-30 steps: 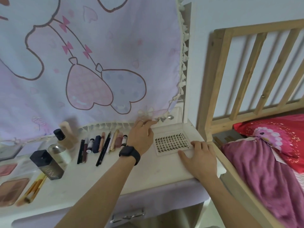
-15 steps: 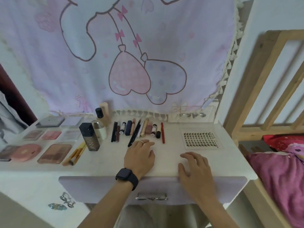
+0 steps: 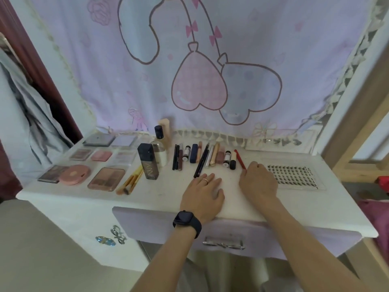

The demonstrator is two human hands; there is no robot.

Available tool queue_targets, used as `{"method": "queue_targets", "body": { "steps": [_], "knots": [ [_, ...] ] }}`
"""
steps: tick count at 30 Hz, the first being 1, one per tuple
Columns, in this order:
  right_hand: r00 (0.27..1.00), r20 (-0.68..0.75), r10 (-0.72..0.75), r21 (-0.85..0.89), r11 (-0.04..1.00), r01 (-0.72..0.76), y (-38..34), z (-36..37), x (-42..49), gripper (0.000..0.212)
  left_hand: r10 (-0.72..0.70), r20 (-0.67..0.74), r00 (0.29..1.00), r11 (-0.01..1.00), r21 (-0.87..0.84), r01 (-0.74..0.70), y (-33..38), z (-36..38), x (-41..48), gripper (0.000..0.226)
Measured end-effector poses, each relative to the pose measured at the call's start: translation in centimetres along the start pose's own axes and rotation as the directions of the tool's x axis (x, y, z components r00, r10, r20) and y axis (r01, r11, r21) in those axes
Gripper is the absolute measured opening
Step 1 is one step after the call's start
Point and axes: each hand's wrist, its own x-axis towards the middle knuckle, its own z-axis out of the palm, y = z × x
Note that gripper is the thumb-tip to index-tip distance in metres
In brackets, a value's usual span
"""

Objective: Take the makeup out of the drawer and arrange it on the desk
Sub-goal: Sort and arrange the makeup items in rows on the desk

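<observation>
Makeup lies arranged on the white desk (image 3: 84, 199). Several palettes (image 3: 106, 179) and a round pink compact (image 3: 74, 174) sit at the left. A dark foundation bottle (image 3: 148, 161) and brushes (image 3: 130, 182) stand near the middle. A row of pencils and lipsticks (image 3: 202, 157) runs along the back. My left hand (image 3: 204, 192) rests flat on the desk. My right hand (image 3: 257, 181) has curled fingers at the near end of a red pencil (image 3: 239, 158), which seems pinched. The lavender drawer (image 3: 147, 226) below looks pushed in.
A clear tray of false lashes (image 3: 292, 173) lies right of my right hand. A pink cartoon curtain (image 3: 200, 70) hangs behind the desk. A wooden bed frame (image 3: 357, 131) and red bedding (image 3: 383, 180) stand at the right; clothes (image 3: 25, 114) hang at the left.
The view swung left and back, bringing the whole desk in. My right hand moved from the front edge up to the red pencil and curled its fingers. My left hand stayed flat.
</observation>
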Motion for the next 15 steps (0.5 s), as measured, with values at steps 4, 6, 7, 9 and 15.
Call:
{"method": "queue_targets", "body": {
  "steps": [4,6,7,9,15],
  "knots": [
    [0.994,-0.087,0.062,0.251,0.967,-0.039,1.5,-0.5,-1.4,0.027,0.021,-0.053,0.998,1.000,-0.015,-0.021,0.2,-0.2,-0.3,0.049],
    [0.997,-0.069,0.019,0.403,0.915,0.011,2.5,-0.9,-2.9,0.023,0.047,-0.134,0.990,0.999,-0.016,-0.049,0.2,-0.4,-0.5,0.055],
    [0.999,-0.040,-0.030,0.443,0.896,0.045,3.0,-1.2,-3.8,0.019,0.077,-0.184,0.980,0.997,0.006,-0.077,0.2,-0.5,-0.5,0.060],
    [0.990,0.043,-0.137,0.490,0.866,0.099,3.9,-1.7,-5.2,0.012,0.175,-0.275,0.945,0.984,0.091,-0.156,0.2,-0.4,-0.5,0.066],
    [0.951,0.139,-0.274,0.701,0.706,0.101,5.9,-2.8,-5.8,0.009,0.452,-0.391,0.802,0.889,0.274,-0.368,-0.1,0.8,-0.5,0.028]
  ]
}}
